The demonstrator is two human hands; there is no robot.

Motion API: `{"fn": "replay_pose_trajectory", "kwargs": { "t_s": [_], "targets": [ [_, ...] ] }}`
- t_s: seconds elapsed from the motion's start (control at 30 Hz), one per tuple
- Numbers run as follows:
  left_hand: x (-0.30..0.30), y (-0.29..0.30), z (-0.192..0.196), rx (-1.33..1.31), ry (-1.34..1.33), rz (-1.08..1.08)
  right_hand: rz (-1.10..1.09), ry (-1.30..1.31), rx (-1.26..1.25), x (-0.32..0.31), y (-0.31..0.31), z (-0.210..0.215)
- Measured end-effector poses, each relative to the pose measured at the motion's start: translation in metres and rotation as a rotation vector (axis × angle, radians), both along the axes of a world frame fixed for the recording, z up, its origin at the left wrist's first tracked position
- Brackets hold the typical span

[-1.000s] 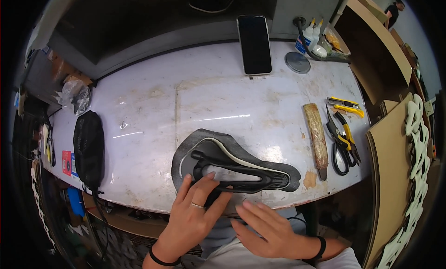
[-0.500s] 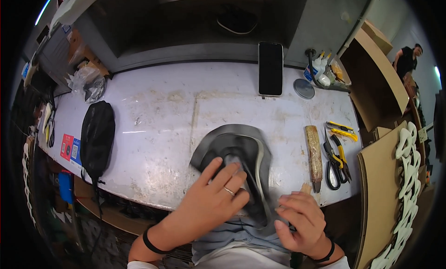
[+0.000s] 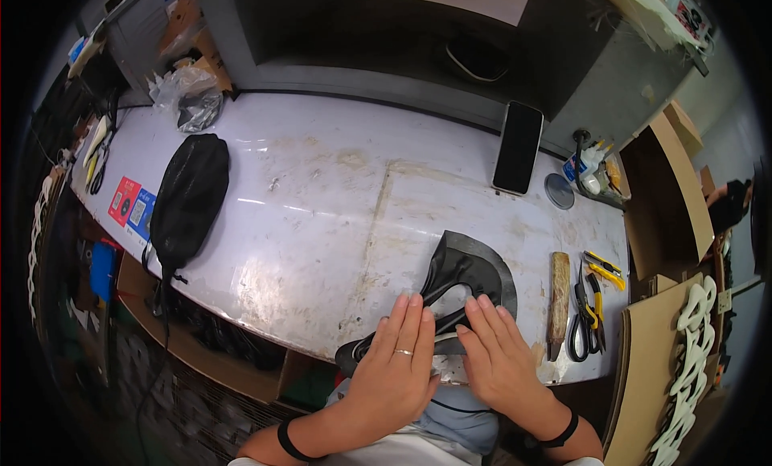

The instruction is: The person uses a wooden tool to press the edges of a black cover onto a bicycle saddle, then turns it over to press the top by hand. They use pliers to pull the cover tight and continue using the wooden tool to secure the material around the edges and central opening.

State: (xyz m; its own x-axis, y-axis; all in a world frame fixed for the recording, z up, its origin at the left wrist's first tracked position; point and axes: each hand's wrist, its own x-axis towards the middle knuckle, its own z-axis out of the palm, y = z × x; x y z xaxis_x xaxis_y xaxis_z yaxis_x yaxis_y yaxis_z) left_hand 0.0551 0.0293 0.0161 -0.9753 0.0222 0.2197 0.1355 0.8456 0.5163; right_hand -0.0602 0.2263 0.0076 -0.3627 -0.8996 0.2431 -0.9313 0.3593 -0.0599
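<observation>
A black piece shaped like a bicycle saddle (image 3: 492, 266), with an opening in its middle and a loose dark edge round its wide end, lies at the table's near edge. Its narrow end points to the lower left. My left hand (image 3: 394, 373) rests flat on it, fingers straight and close together, a ring on one finger. Beside it, my right hand (image 3: 503, 357) lies with stretched fingers on the right side of the piece. Both hands are open and press on the surface without gripping. My palms and fingers hide part of the piece's middle.
To the right lie a worn wrapped bar (image 3: 558, 305), black-handled scissors (image 3: 579, 317), yellow-handled pliers (image 3: 595, 309) and a yellow cutter (image 3: 603, 269). A phone (image 3: 518, 148) and a round lid (image 3: 559, 191) sit farther back. A black pouch (image 3: 190, 197) is on the left. Cardboard (image 3: 647, 369) stands at right.
The saddle-shaped piece has turned, its narrow end swinging from the lower right to the lower left. Both hands now lie flat on it. The whole view has tilted and shifted.
</observation>
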Motion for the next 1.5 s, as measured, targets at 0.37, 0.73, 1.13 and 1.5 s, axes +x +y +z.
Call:
{"fn": "replay_pose_trajectory", "kwargs": {
  "t_s": [0.37, 0.73, 1.13, 1.5],
  "targets": [
    [-0.024, 0.011, -0.036, -0.27, 0.238, 0.377, 0.301, 0.327, 0.037, -0.041, -0.038, 0.035],
    [-0.017, -0.02, -0.028, -0.352, 0.286, 0.015, 0.477, 0.337, 0.149, -0.04, -0.027, 0.042],
    [-0.017, -0.025, -0.038, -0.295, 0.338, -0.103, 0.325, 0.217, -0.047, -0.025, -0.012, 0.021],
    [-0.015, -0.021, -0.035, -0.363, 0.344, -0.079, 0.079, -0.032, -0.161, -0.01, -0.023, 0.019]
  ]
}}
